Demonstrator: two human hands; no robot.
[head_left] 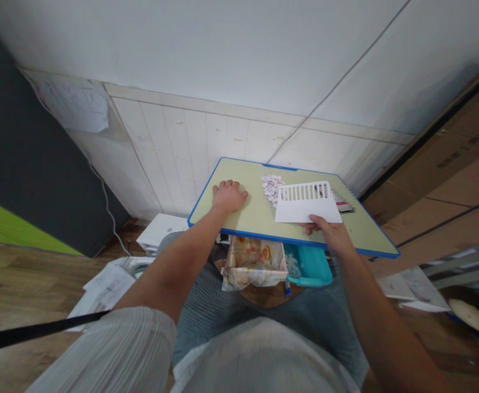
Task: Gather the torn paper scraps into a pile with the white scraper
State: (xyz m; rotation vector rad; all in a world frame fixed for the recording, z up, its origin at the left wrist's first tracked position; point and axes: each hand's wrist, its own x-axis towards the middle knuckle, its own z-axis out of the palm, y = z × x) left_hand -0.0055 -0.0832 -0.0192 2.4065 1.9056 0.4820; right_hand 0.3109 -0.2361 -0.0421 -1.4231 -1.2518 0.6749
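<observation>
My left hand (229, 196) lies flat on the left part of the yellow-green tabletop (251, 222), fingers spread and nothing under them that I can see. In my right hand (330, 232) is a white card with a row of slots (305, 210), pinched at its near edge with the thumb on top. The card is raised over the table, its slotted side facing the wall. Beside its left edge is a pile of small whitish-pink paper pieces (271, 188), partly covered by the card. A dark and red item (346, 206), blurred out, shows past its right edge.
Below the table's blue front edge hang or stand a fabric-lined basket (258, 278) and a turquoise bin (315, 267) with pale bits inside. Large cardboard boxes (448, 191) lean at the right. A white box (161, 232) and papers (110, 284) lie at left. A cable (337, 82) runs down the wall.
</observation>
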